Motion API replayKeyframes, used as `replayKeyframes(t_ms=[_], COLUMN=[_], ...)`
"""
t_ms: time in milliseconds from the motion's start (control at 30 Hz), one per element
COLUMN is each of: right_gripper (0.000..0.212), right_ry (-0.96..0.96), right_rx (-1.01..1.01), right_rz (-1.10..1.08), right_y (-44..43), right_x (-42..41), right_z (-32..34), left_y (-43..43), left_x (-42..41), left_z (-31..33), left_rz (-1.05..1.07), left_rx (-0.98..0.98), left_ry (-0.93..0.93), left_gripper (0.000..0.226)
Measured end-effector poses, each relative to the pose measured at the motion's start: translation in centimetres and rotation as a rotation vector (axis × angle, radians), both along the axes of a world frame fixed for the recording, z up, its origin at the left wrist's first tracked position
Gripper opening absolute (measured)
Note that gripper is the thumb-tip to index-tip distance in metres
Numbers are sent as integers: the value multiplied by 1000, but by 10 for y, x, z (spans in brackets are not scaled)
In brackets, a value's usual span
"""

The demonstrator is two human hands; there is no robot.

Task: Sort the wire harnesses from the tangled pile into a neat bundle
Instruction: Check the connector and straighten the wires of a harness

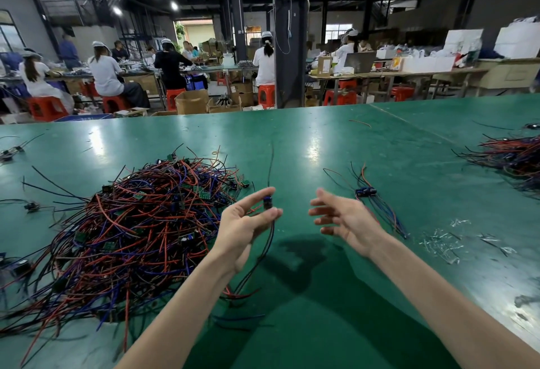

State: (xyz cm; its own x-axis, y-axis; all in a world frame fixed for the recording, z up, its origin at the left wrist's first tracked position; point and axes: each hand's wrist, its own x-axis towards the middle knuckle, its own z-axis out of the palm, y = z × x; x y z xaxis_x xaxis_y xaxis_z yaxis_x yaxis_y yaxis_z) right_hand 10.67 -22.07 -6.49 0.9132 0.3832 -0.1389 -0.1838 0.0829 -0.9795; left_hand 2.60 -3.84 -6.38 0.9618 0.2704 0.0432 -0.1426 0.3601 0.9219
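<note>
Head view, looking down on a wide green bench (pixel 321 141) in a factory hall.

My left grip (pixel 245 222), palm up, pinches 1 harness (pixel 267 202) by its small dark blue part, between thumb and forefinger. I judge that I hold it up by that part so its wires hang free. Black and red leads drop from the pinch to the bench, and 1 thin black lead sticks up above my fingers. The lower ends lie at the near edge of the pile (pixel 140 222); I cannot tell whether they are clear of it.

The pile is a tangle of red, blue and black wires with small green boards, and it sits on the bench to my left.

My right grip (pixel 339 216) is spread open with nothing in it, fingers apart and palm turned toward the left one. It is probably placed to take the harness or to smooth its wires.

Just beyond it, to the right, lies the bundle (pixel 371 196). It is a few harnesses laid with their blue parts together and their wires running toward me, which I take to be the sorted side.

A second heap (pixel 517 158) lies at the far right, well apart. Clear scraps (pixel 441 243) lie near the bundle.

No brand, label or writing can be read on any harness or board.
</note>
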Motion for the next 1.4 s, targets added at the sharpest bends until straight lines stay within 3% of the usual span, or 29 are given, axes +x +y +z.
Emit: replayKeyframes(t_ms=[167, 267, 500, 833, 1400], right_gripper=[19, 8, 12, 7, 8], right_ry=[-61, -103, -135, -248, -369], right_rx=[-42, -24, -76, -264, -369], right_rz=[294, 325, 295, 493, 548], right_y=[31, 39, 32, 21, 16], right_x=[-39, -49, -42, -40, -39], right_z=[-3, -6, -3, 0, 4], left_y=[-5, -9, -4, 23, 25], left_x=[-2, -4, -1, 5, 7], left_z=[2, 3, 3, 4, -3], left_rz=[66, 65, 177, 395, 389], left_rx=[-47, -35, 2, -4, 72], left_ry=[-1, 4, -21, -32, -18], left_gripper=[38, 43, 39, 41, 43])
